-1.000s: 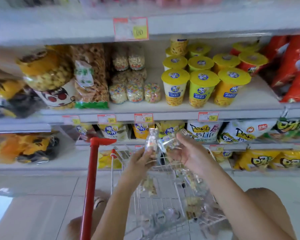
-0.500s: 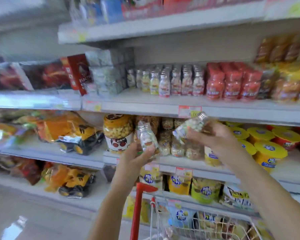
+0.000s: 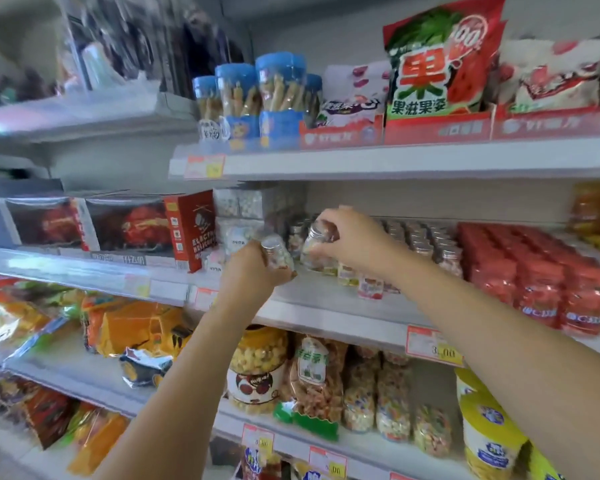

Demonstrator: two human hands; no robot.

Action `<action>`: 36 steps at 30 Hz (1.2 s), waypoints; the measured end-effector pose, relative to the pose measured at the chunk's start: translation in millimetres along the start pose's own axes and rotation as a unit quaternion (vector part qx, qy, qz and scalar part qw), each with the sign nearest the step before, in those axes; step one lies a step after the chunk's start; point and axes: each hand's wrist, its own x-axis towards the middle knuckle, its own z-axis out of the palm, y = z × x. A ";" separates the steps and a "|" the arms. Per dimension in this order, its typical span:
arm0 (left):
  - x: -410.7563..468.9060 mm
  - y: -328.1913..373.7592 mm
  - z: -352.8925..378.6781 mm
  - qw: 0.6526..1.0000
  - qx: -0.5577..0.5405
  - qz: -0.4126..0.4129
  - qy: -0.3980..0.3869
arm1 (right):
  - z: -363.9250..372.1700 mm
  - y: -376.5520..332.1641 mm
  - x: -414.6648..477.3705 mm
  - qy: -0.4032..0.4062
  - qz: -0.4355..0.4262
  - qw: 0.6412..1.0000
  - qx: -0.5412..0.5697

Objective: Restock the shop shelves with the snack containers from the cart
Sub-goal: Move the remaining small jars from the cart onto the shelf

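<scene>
Two small clear snack jars are raised to the middle shelf, one in each hand. At about nine o'clock of the pair, the left hand is wrapped around the left jar, which tilts with its silver cap up and left, over the shelf's front edge. At three o'clock from it, the right hand clamps the right jar from above, just beside the row of matching jars. Red jars stand further toward three o'clock.
</scene>
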 end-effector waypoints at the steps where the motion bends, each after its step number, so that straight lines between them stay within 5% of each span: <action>1: 9.7 2.7 0.1 0.998 0.055 0.010 -0.005 | 8.3 3.7 17.0 -0.018 -0.011 0.999 -0.029; 7: 57.3 2.8 26.7 0.984 0.170 0.003 -0.052 | 38.5 31.1 83.8 -0.085 -0.043 0.986 -0.139; 23: 111.2 2.7 66.2 0.920 0.360 0.102 -0.117 | 41.6 50.2 116.4 -0.111 -0.005 0.985 -0.133; 29: 112.9 -1.3 73.2 0.957 0.281 0.048 -0.051 | 49.0 50.5 117.6 -0.078 -0.006 0.985 -0.155; 36: 114.8 -0.9 79.4 0.951 0.303 0.053 -0.029 | 60.2 54.7 124.9 -0.037 0.003 0.976 -0.216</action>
